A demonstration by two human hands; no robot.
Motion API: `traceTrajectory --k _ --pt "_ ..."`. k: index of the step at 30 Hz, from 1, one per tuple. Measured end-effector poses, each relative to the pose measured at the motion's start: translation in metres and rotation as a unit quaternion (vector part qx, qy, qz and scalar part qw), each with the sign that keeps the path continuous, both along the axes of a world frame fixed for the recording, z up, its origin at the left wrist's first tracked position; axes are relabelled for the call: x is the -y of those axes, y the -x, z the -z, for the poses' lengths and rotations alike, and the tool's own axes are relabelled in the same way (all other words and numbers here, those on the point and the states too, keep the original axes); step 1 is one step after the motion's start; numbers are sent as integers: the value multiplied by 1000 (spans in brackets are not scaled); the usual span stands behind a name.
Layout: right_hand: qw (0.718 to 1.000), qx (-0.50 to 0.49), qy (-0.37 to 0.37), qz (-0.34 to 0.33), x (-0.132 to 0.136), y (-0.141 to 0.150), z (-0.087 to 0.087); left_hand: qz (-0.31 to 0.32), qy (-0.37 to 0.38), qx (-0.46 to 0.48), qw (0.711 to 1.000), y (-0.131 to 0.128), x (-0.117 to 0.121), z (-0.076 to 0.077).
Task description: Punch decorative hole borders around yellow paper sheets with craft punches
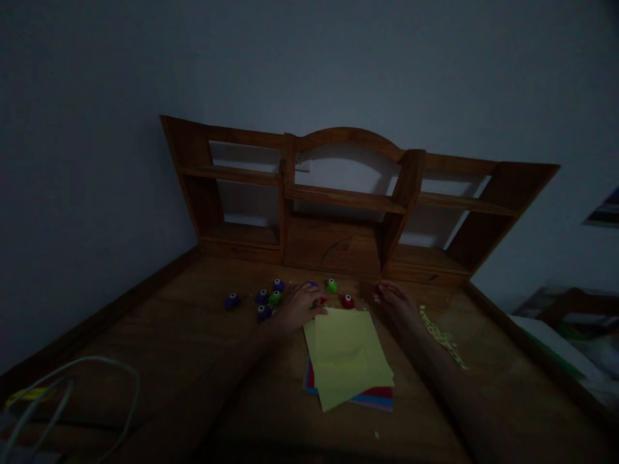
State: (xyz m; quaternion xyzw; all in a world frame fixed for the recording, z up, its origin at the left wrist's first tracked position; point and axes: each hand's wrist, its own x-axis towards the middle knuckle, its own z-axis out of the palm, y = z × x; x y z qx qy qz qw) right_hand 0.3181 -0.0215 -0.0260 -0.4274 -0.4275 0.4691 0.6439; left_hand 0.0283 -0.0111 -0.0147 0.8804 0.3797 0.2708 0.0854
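Observation:
My left hand (302, 305) rests on the wooden desk (193, 335) at the far left corner of a stack of coloured paper (345, 354) with a yellow sheet on top. Its fingers curl over something red, perhaps a small punch. My right hand (393, 300) lies just past the stack's far right corner, fingers bent, with a bit of red at the fingertips that I cannot make out. A red round punch (347, 301) sits between the hands and a green one (331, 285) just behind. Several purple and green punches (271, 298) lie left of my left hand.
A wooden shelf unit (348, 200) stands along the desk's back edge against the wall. A punched yellow paper strip (442, 336) lies right of my right arm. White cables (72, 386) loop at the near left. The scene is very dark.

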Motion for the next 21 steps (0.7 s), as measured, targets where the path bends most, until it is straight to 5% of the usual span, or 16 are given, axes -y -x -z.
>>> traceTrajectory --k 7,16,21 --pt "1000 12 20 10 13 5 -8 41 22 75 996 0 -2 -4" --pt "996 -81 22 -37 17 12 -10 -108 90 287 948 -5 4 -16" --pt "990 -80 53 -103 22 16 -16 -127 77 355 923 -6 8 -20"
